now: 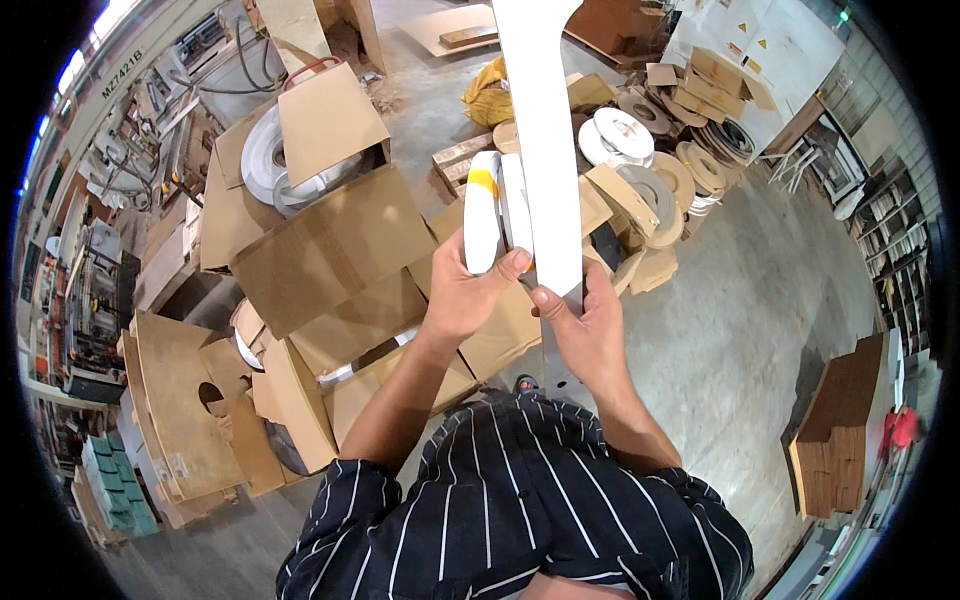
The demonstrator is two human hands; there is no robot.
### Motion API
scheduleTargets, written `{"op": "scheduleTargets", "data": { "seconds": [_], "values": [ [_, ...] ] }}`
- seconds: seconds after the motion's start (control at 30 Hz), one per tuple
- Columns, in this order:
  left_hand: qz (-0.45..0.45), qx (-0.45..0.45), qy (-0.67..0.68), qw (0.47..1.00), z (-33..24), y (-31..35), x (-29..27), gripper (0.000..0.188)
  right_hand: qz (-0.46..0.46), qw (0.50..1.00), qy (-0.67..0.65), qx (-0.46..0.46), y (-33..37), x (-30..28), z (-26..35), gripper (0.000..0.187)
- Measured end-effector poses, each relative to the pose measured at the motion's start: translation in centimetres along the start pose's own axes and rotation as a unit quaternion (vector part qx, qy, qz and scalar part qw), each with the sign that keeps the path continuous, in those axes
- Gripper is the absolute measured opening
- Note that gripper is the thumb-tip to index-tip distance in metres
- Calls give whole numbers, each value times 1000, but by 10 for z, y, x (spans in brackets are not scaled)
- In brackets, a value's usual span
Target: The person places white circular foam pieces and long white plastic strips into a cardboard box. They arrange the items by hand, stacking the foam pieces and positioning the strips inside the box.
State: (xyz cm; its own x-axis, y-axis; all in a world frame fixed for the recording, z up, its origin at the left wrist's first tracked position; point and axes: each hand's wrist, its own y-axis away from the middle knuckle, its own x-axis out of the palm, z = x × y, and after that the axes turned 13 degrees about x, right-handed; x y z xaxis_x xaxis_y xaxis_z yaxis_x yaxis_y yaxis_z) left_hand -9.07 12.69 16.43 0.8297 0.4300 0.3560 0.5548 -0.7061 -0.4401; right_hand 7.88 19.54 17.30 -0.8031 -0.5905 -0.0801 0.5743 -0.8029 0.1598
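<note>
In front of my chest, my left hand (470,290) is closed around narrow white rolls (484,222) of what looks like edge banding, one with a yellow patch near its top. Its thumb presses the lower end of a second white roll (515,205) beside it. My right hand (588,335) grips the lower end of a long, glossy white piece (545,150), thumb in front and fingers behind. That piece stands upright against the rolls and runs out of the top of the view. Whether it is a strip or a large roll seen edge-on, I cannot tell.
Open cardboard boxes (330,255) crowd the left front, one with white rolls (265,155). Banding rolls (660,190) are stacked ahead right near a yellow bag (487,95). Brown panels (840,430) stand at the right. Machinery (70,310) lines the far left. A red-clad person (900,428) is at the far right.
</note>
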Motion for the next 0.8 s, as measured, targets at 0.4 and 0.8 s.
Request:
{"op": "scheduleTargets", "data": {
  "seconds": [0.4,0.8],
  "values": [
    [0,-8,4,1000,-9,1,2,43,5,1000,19,-14,13,-3,17,45],
    [9,94,-67,993,-1,17,19,59,49,998,-22,23,27,2,26,47]
  ]
}}
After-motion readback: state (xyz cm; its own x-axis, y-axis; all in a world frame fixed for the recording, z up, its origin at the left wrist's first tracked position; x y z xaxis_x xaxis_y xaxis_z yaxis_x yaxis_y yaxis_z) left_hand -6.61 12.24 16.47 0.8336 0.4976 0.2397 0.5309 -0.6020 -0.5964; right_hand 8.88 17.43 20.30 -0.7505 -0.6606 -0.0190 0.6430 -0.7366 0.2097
